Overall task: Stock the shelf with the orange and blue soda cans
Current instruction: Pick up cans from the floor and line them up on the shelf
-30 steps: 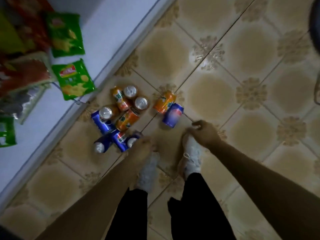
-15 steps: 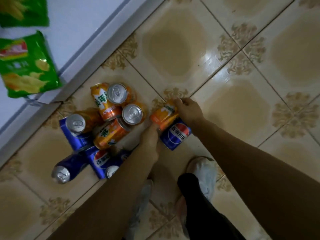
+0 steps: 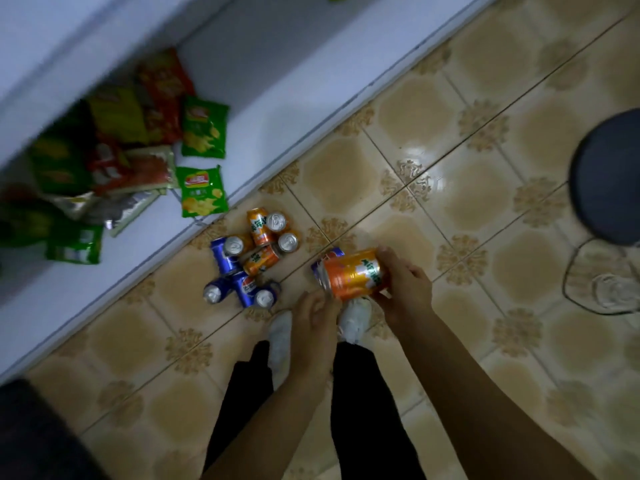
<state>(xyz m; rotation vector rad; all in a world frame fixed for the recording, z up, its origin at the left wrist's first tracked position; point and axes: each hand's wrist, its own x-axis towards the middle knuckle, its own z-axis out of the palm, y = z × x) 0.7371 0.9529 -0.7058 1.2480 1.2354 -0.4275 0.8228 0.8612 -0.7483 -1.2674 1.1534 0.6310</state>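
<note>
My right hand (image 3: 405,289) grips an orange soda can (image 3: 353,273) on its side, lifted above the floor. My left hand (image 3: 313,317) sits just below the can's lid end with loosely curled fingers, and I see nothing held in it. A blue can (image 3: 330,255) peeks out behind the orange one, mostly hidden. To the left, a pile of several orange and blue cans (image 3: 249,258) lies on the tiled floor beside the white bottom shelf (image 3: 263,109).
Several green and red crisp bags (image 3: 201,192) lie on the shelf's left part. My white shoes (image 3: 280,337) stand right below the hands. A dark round stool (image 3: 613,174) and a clear glass object (image 3: 609,289) sit at the right edge.
My right hand has lifted the orange can off the floor. My left hand has come away from the blue can. The view has pulled back and up, bringing the shelf and stool into sight.
</note>
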